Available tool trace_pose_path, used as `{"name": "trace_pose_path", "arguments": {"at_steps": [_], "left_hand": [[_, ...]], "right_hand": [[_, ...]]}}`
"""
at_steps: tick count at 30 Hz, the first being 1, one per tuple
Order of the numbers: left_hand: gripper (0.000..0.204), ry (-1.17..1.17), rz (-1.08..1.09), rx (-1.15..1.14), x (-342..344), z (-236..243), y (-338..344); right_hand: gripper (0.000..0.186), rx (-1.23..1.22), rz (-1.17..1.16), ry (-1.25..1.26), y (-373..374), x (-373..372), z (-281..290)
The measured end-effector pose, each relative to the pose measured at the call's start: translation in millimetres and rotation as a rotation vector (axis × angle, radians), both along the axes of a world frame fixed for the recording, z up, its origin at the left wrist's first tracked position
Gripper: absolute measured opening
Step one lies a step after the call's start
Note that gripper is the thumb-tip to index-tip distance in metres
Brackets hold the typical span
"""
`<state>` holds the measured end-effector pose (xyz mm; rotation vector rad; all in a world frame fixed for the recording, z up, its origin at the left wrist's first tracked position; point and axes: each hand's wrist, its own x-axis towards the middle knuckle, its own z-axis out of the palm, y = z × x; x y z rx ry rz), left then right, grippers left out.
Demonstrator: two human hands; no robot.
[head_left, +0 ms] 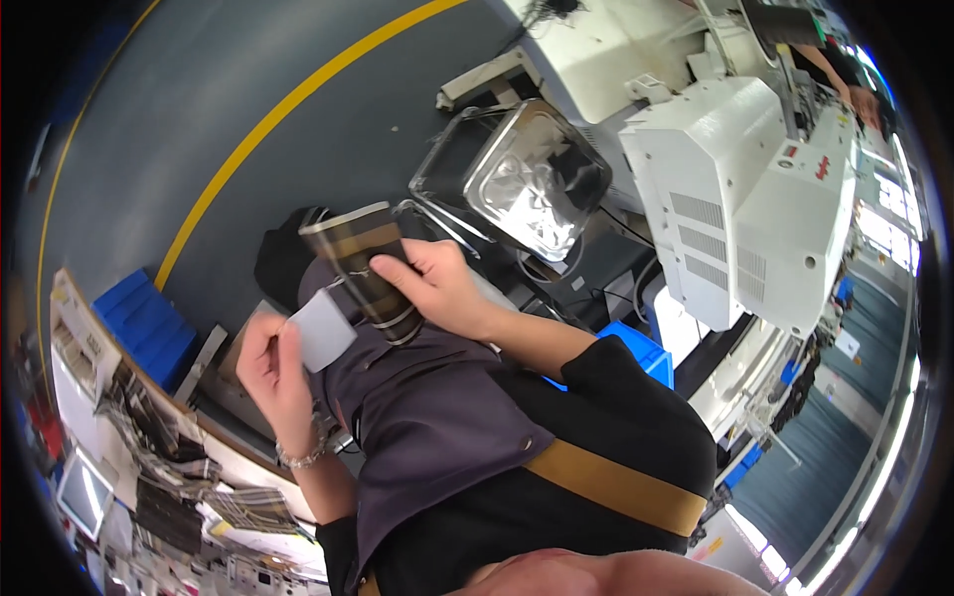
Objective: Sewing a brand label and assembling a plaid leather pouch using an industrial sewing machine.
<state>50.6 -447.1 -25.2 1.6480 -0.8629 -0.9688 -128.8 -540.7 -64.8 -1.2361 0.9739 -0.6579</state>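
My right hand point(444, 286) is closed around a flat, folded piece of brown, black and tan plaid cloth point(370, 276), its thumb pressed on the upper face. The piece is held tilted above my lap. Just to its left, my left hand point(270, 375) pinches a small pale square point(323, 331) between thumb and fingers. It looks like card or stiff cloth; I cannot tell which. The square's right edge lies close to the plaid piece. Beneath both hands is a dark purple-grey apron point(427, 427).
A large white machine point(696, 189) stands ahead to the right, beside a shiny metal tray point(537, 179). Several plaid cloth pieces point(164, 467) lie on the bench at left, near a blue bin point(144, 323). Another blue bin point(641, 353) sits by my right elbow. Another person's arm point(830, 74) shows far right.
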Motion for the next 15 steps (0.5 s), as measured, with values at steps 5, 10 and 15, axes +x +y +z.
{"name": "trace_pose_path", "arguments": {"at_steps": [5, 10, 15], "left_hand": [[0.009, 0.092, 0.039, -0.051, -9.4, -4.0, 11.9], [0.006, 0.076, -0.091, -0.153, -2.8, 6.3, 11.9], [0.01, -0.134, -0.555, -0.265, 0.6, 7.8, -14.6]], "right_hand": [[0.026, 0.048, 0.018, -0.104, 10.0, -10.2, 2.2], [0.024, 0.166, 0.066, -0.164, 7.1, -28.2, 0.7], [0.022, 0.126, 0.302, -0.184, 12.3, -42.4, 7.5]]}}
